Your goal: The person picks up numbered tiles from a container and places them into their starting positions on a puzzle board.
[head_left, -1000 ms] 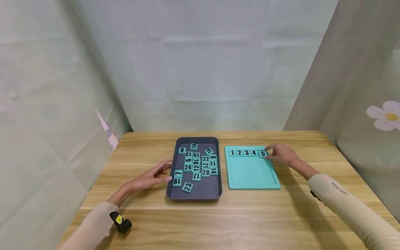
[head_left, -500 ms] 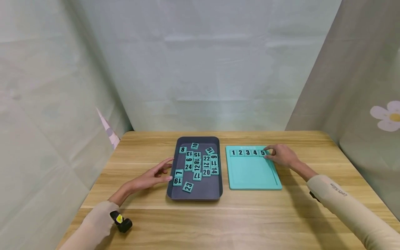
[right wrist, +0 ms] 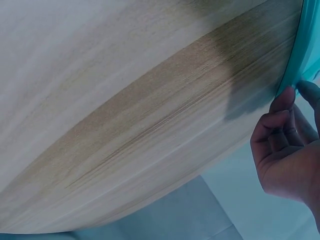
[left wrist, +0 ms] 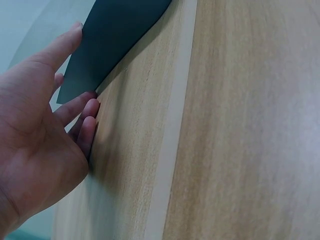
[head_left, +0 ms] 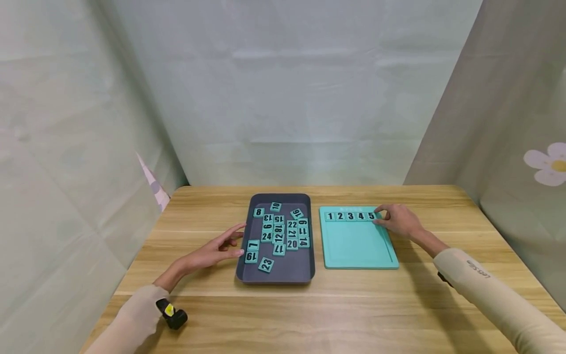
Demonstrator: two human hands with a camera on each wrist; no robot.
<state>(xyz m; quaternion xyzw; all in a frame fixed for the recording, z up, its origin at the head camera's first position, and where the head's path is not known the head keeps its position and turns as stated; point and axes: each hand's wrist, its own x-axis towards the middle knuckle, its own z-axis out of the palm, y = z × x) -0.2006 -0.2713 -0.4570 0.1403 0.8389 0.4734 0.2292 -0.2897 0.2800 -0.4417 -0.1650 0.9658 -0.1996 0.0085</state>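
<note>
On the turquoise square board (head_left: 358, 250), number tiles 1 (head_left: 329, 216) through 5 (head_left: 371, 216) form a row along the far edge. My right hand (head_left: 399, 220) pinches the 5 tile, index finger at its far right corner and thumb at its near one. In the right wrist view the thumb and index (right wrist: 308, 92) meet at the board's edge, the other fingers curled, with the tile hidden there. My left hand (head_left: 218, 251) touches the left rim of a dark grey tray (head_left: 283, 276), fingers relaxed; the left wrist view shows its fingertips against the tray's outer wall (left wrist: 120, 40).
Several turquoise number tiles lie in the tray at mixed angles, among them 23 (head_left: 266, 264), 8 (head_left: 258, 212) and 10 (head_left: 276, 206). Tray and board stand side by side on a wooden table (head_left: 283, 319). Pale cloth (head_left: 292, 98) encloses the table's back and sides.
The 5 tile, slightly low and askew a second ago, has moved up into line beside the 4, with my right hand on it throughout. My left hand stays at the tray.
</note>
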